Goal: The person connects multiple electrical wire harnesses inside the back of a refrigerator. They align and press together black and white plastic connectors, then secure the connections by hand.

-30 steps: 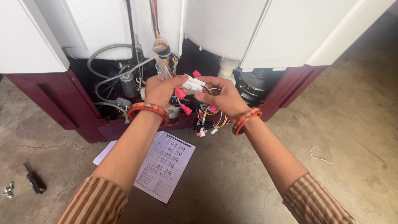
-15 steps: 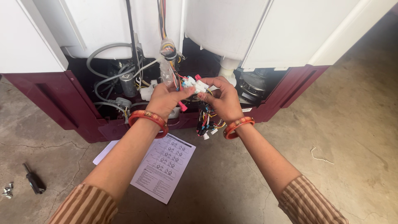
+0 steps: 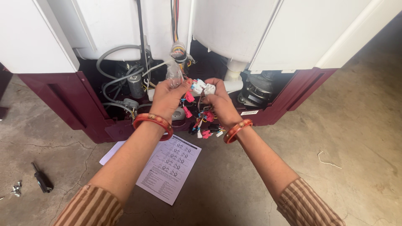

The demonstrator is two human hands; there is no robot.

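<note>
While raised higher before the open maroon-and-white washing machine base (image 3: 75,104) than a second ago: left hand (image 3: 167,98) and right hand (image 3: 220,104) clamped on white plastic wire connectors (image 3: 203,88), now pressed together.

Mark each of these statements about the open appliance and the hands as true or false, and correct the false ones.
1. Both hands hold white plastic connectors on a wiring bundle. True.
2. The left hand is resting flat on the floor. False: it is raised at the open base of the appliance, gripping wires.
3. A printed sheet lies on the concrete floor below the forearms. True.
4. The screwdriver is held in the right hand. False: it lies on the floor at the far left, beside some small screws.
5. Each wrist wears a red bangle. True.
</note>
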